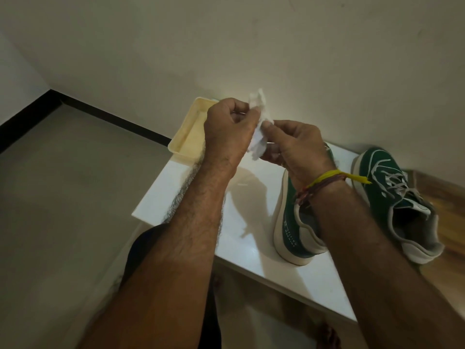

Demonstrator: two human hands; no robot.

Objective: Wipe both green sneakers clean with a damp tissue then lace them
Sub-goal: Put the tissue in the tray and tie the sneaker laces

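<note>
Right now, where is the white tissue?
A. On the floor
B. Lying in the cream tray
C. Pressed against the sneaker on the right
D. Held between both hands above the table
D: the left hand and the right hand both pinch the crumpled tissue in the air above the white table, clear of both sneakers.

My head view is dim and yellowish, darkest toward the corners. The glossy white tabletop (pixel 254 222) catches a soft sheen and carries shadows of my arms. The wide lens bends the black skirting strip (pixel 100 112). My forearms blur slightly along the bottom edge.
</note>
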